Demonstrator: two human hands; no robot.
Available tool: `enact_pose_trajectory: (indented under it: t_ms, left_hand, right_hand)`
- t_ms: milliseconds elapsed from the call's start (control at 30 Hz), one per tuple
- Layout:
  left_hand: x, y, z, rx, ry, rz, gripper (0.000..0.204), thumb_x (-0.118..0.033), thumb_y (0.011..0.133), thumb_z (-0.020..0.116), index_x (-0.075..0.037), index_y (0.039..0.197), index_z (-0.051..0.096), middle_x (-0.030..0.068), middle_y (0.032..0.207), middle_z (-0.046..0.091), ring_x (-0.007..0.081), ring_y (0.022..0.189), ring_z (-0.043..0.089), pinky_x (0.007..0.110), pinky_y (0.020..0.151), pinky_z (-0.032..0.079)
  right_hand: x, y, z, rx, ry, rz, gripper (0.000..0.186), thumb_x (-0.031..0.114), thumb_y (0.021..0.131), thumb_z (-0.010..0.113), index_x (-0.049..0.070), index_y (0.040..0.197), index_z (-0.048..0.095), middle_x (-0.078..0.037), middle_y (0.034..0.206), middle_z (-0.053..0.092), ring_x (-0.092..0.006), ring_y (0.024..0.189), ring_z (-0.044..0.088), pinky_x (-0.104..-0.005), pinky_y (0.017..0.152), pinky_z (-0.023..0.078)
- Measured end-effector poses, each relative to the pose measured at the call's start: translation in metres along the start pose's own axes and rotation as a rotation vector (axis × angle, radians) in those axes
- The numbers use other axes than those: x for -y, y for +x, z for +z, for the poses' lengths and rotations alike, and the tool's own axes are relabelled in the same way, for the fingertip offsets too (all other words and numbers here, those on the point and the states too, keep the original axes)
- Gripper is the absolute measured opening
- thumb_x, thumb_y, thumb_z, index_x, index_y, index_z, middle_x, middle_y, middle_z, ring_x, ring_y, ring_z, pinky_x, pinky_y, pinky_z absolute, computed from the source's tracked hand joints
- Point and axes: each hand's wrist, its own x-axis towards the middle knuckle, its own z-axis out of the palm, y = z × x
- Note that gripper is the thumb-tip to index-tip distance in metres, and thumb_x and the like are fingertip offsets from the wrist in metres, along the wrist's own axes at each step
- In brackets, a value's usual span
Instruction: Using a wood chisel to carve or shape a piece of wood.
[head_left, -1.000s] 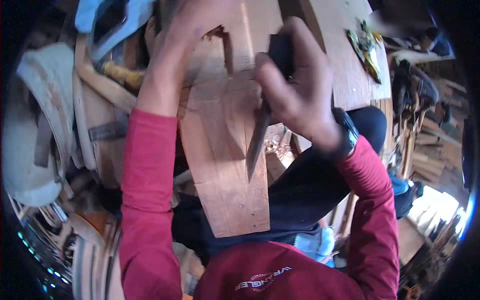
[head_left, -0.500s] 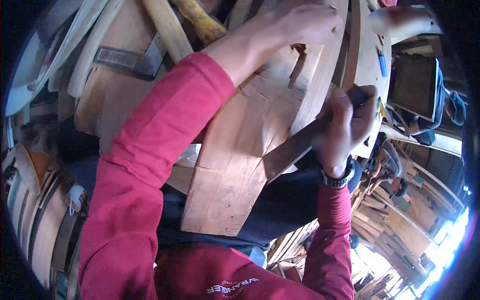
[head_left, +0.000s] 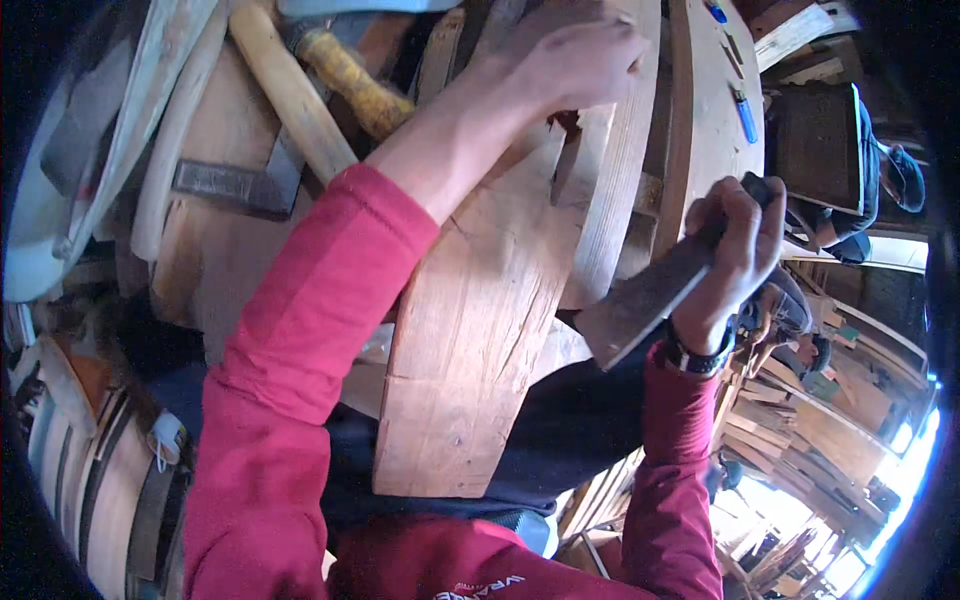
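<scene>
Left hand [head_left: 575, 60] presses down on the wooden plank [head_left: 480, 330] at 12 o'clock; right hand [head_left: 735, 250] has its fingers clenched round a broad chisel [head_left: 640, 305] at 3 o'clock.

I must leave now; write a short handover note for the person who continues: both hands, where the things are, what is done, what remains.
Left hand: resting on the far end of the wooden plank, next to a notch cut into it.
Right hand: closed around the handle of a broad flat blade, held off the plank's right edge, not touching the wood.
The plank lies across the lap, its near end toward the body. A hammer lies beyond the left arm.
Done: the notch is partly cut.
Left: how much more cutting is needed cannot be judged from here.
</scene>
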Motion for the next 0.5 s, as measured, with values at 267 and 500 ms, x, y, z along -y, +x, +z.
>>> enact_pose_trajectory:
  t_ms: [267,500]
  left_hand:
    - [0.019,0.005,0.022,-0.142,0.032,0.027,0.022,-0.017,0.088,0.059,0.003,0.090,0.069,0.0230,0.099,0.070,0.0358,0.094,0.069,0.045,0.083,0.054]
    - [0.041,0.024,0.063,-0.047,0.067,-0.091,0.034,-0.029,0.095,0.063,0.000,0.111,0.072,0.0162,0.111,0.071,0.0329,0.107,0.067,0.040,0.099,0.050]
  right_hand:
    - [0.001,0.011,0.000,-0.027,0.091,-0.028,0.008,0.007,0.095,0.058,0.006,0.091,0.051,-0.002,0.063,0.052,-0.0082,0.050,0.048,-0.0208,0.046,0.037]
    - [0.002,0.002,0.009,0.023,0.047,0.028,0.008,0.007,0.096,0.057,0.005,0.093,0.051,-0.003,0.065,0.054,-0.0100,0.051,0.052,-0.0230,0.049,0.044]
